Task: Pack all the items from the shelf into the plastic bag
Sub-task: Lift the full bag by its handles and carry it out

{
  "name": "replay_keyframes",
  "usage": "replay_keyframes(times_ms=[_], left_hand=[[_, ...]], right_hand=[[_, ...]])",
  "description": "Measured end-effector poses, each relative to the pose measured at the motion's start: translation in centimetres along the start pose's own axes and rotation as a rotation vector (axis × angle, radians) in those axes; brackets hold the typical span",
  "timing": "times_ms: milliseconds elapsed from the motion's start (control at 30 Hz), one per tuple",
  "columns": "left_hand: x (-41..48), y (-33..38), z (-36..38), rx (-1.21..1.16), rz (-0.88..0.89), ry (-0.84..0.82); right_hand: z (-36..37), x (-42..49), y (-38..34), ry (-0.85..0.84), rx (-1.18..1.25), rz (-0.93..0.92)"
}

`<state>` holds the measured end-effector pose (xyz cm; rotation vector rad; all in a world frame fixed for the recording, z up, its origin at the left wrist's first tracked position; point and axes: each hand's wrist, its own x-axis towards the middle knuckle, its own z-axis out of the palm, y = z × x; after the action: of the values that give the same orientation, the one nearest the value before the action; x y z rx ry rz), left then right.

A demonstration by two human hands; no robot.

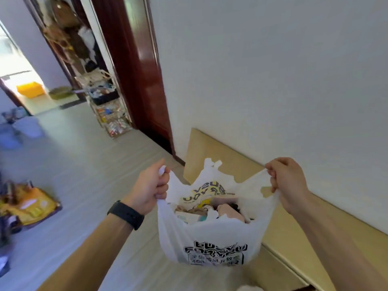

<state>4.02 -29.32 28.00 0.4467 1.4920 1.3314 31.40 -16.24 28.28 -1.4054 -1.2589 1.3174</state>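
Note:
A white plastic bag (210, 236) with black printed lettering hangs in the air in front of me, its mouth pulled wide. My left hand (150, 186) grips the bag's left handle, and my right hand (286, 181) pinches the right handle. Inside the bag lie several packed items (212, 206), among them a yellow-and-white printed packet and something pink. A black band sits on my left wrist. The bag hangs beside a low pale wooden shelf (235, 162) that runs along the white wall.
A dark red door frame (136, 66) stands behind the shelf. A wire rack (109, 106) crammed with small goods is at the doorway. Yellow packaging (31, 204) lies on the floor at left, and pale buckets (27, 127) stand further back.

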Motion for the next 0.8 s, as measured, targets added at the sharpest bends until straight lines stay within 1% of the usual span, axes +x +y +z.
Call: replay_keyframes(times_ms=[133, 233, 333, 467, 633, 800], left_hand=[[-0.7, 2.1, -10.5, 0.053, 0.033, 0.115], [-0.9, 4.1, -17.2, 0.04, 0.061, 0.206], [0.0, 6.3, -22.6, 0.018, 0.08, 0.299], [2.0, 9.1, -28.3, -0.009, 0.08, 0.371], [6.4, 12.7, -35.4, -0.101, 0.08, 0.404], [13.1, 16.5, -41.6, -0.17, 0.071, 0.414]], right_hand=[[10.3, -2.4, -0.3, -0.146, -0.005, 0.039], [17.6, -4.4, -1.4, -0.278, 0.013, 0.074], [24.6, -5.2, -3.0, -0.379, 0.069, 0.114], [33.3, -4.5, -5.1, -0.496, 0.092, 0.097], [43.0, -2.0, -7.8, -0.624, 0.126, 0.032], [51.8, 2.9, -10.0, -0.716, 0.152, -0.012]])
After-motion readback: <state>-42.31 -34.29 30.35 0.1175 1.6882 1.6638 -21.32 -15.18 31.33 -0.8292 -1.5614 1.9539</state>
